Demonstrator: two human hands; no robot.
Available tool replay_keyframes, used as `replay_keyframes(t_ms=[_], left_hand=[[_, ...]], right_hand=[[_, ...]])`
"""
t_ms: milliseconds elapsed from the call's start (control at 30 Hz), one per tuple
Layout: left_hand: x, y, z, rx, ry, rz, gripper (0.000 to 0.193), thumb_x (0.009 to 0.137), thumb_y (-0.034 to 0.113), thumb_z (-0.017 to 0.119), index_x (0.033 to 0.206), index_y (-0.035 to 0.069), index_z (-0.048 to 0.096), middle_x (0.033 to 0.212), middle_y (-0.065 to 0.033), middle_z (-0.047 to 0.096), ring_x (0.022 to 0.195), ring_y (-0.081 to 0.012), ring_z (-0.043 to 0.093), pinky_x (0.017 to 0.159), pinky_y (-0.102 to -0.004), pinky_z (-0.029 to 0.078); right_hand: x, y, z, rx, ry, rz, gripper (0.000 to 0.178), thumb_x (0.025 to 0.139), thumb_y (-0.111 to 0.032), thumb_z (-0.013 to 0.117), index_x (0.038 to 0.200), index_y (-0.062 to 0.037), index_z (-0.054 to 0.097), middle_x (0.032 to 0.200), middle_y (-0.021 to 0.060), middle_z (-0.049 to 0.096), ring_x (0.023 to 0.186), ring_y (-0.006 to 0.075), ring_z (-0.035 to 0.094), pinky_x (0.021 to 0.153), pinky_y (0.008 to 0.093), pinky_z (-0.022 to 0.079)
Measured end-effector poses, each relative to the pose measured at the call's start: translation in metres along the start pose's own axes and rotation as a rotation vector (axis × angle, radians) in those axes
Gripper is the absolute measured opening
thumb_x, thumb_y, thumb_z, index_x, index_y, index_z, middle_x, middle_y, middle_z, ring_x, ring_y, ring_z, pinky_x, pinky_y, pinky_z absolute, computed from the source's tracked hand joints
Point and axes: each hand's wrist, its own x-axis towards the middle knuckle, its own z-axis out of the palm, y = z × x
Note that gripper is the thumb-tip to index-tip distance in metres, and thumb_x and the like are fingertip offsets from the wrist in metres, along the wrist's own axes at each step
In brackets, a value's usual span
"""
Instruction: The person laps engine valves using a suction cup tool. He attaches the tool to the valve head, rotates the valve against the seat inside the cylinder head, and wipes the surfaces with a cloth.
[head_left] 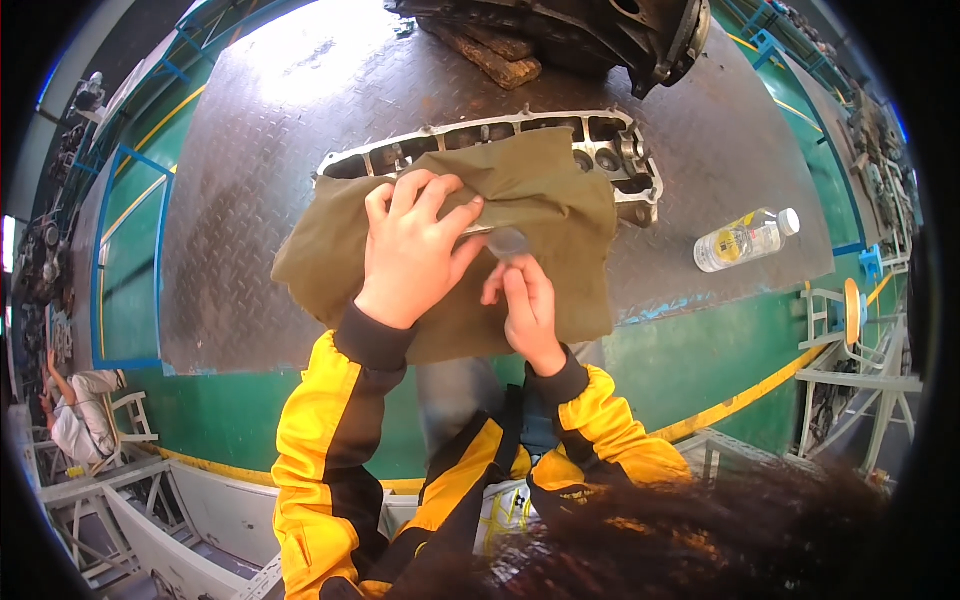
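An olive-green cloth (560, 200) lies draped over the near side of a metal cylinder head (520, 122). My left hand (415, 245) presses on the cloth with bent fingers. Between its thumb and index finger shows a thin pale stem, apparently part of an engine valve (509, 242). The valve's round grey head is blurred and stands just above the fingertips of my right hand (528, 305). These fingers pinch near its rim. The cloth hides much of the cylinder head; its open chambers show along the far side and the right end.
Both lie on a dark tread-plate table (240, 220). A large black metal housing (590, 35) stands at the back beside wooden blocks (490, 55). On the right lies a clear bottle (745, 240) with a white cap. Another person (85, 415) is at far left.
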Motion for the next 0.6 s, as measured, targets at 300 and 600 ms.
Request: replay_keyframes(t_ms=[300, 600], left_hand=[[-0.002, -0.003, 0.000, -0.002, -0.009, -0.008, 0.036, 0.078, 0.030, 0.088, 0.111, 0.017, 0.079, 0.125, -0.0009, 0.068, 0.122, -0.0258, 0.057, 0.103, -0.0469, 0.037], [0.000, -0.003, -0.001, 0.003, -0.009, -0.005, 0.038, 0.074, 0.023, 0.087, 0.111, 0.018, 0.080, 0.127, -0.0004, 0.068, 0.123, -0.0255, 0.056, 0.103, -0.0476, 0.037]], right_hand=[[-0.010, -0.004, 0.005, 0.021, -0.003, 0.098, 0.025, 0.115, -0.023, 0.047, 0.114, -0.0005, 0.057, 0.086, 0.0084, 0.064, 0.075, 0.0154, 0.061, 0.072, 0.0302, 0.050], [-0.010, -0.014, 0.007, 0.042, -0.002, -0.198, 0.025, 0.114, -0.019, 0.048, 0.113, 0.0028, 0.061, 0.081, 0.0067, 0.069, 0.070, 0.0117, 0.062, 0.066, 0.0279, 0.051]])
